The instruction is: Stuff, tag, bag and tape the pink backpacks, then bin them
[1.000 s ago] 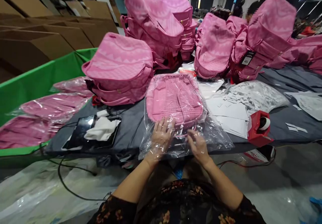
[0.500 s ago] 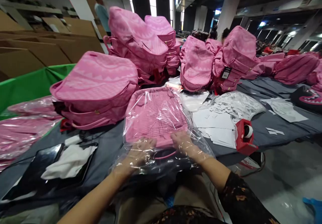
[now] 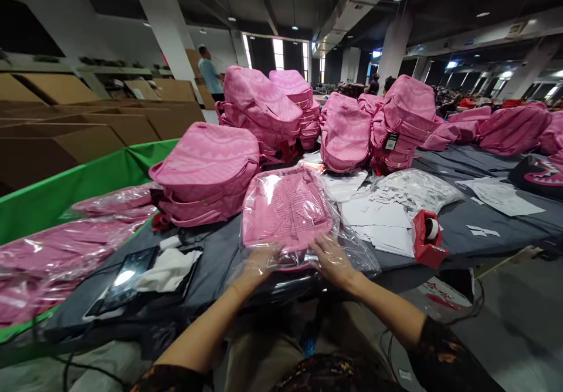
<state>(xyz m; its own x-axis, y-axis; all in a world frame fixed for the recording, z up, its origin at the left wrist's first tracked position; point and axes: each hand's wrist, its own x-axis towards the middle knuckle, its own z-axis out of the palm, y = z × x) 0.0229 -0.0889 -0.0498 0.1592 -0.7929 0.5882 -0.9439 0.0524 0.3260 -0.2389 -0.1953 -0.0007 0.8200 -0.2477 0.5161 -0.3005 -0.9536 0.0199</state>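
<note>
A pink backpack [image 3: 285, 210] lies flat in a clear plastic bag [image 3: 358, 251] at the table's near edge, its ribbed side facing up. At its near left corner my left hand [image 3: 263, 261] has its fingers stretched against the backpack, partly veiled by shiny film. My right hand [image 3: 333, 258] rests at the near right corner, fingers spread and touching the backpack. Loose plastic lies around both hands; whether they are inside the bag's mouth is hard to see.
Stacked pink backpacks [image 3: 206, 169] stand behind and left. Bagged ones lie by a green sheet [image 3: 83, 175]. White paper sheets [image 3: 378, 219] and a red tape dispenser [image 3: 427, 239] are right; a tablet [image 3: 127, 277] and white cloth [image 3: 169, 269] left. A person [image 3: 210, 74] stands far back.
The view has tilted up and turned left, so the scene sits lower and mostly farther right. Both hands remain at the backpack's near end; the right hand's fingers look more spread.
</note>
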